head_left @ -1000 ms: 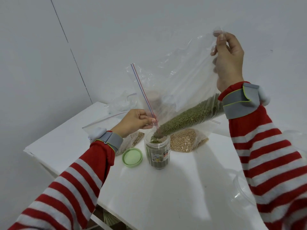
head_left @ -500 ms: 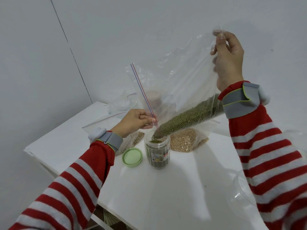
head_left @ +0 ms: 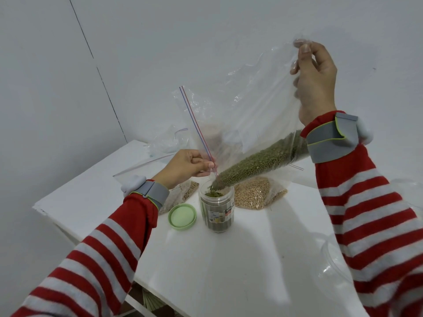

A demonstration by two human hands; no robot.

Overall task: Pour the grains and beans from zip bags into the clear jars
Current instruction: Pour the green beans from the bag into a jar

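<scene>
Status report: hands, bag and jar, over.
Left hand pinches bag at the zip, over jar; right hand holds its far end high. Green beans pouring in, jar near full. Lid off, beside jar.

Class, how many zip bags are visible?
4: held bag above the jar, tan-bean bag beside it, grain bag under the left wrist, crumpled bag at back. Others may hide.

lid (head_left: 182,216) left of jar (head_left: 217,209) | bean bag (head_left: 257,193) behind jar | all on table (head_left: 229,266)
</scene>
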